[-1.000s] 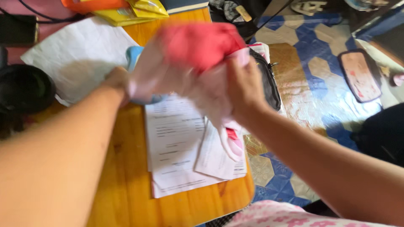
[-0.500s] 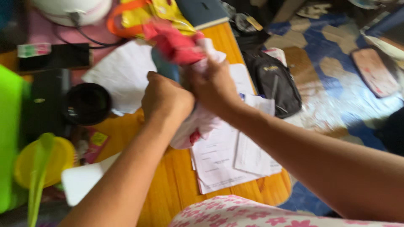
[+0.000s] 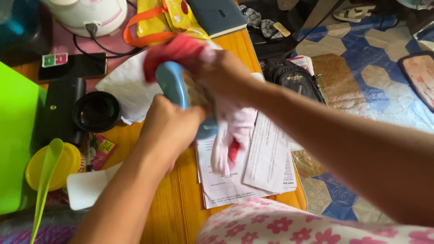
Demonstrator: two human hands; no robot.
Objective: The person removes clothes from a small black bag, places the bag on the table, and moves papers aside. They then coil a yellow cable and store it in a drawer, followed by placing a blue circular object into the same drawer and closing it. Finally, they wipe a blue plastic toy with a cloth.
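1. Left hand (image 3: 169,129) closed around the lower part of a smooth, curved blue object (image 3: 174,88), held up above the wooden table (image 3: 181,212)
2. Right hand (image 3: 221,74) clamped on a soft red and pink cloth (image 3: 230,131), pressed against the top of the blue object; red bunched at the hand, pale pink tail hanging limp towards the printed papers (image 3: 266,158)
3. Blue object and cloth over the middle of the table, just left of its right edge
4. Printed papers flat and thin, stacked askew, corners reaching the table's rounded right edge and front corner
5. Little bare wood: only a narrow strip in front, between a white card (image 3: 86,190) and the papers
6. Left side crowded: black round lens-like cylinder (image 3: 96,111) on a black box, yellow plastic tub (image 3: 49,171) with a lime green spoon-shaped tool (image 3: 45,180), bright green flat sheet (image 3: 16,135) at the edge
7. Far end packed with a glossy white appliance (image 3: 86,13) and its black cord, a yellow bag with orange straps (image 3: 158,20), a dark blue book (image 3: 217,16), a crumpled white paper (image 3: 124,88)
8. Beyond the right edge, a black fabric bag (image 3: 291,79) on a blue and tan patterned floor (image 3: 361,77), open there
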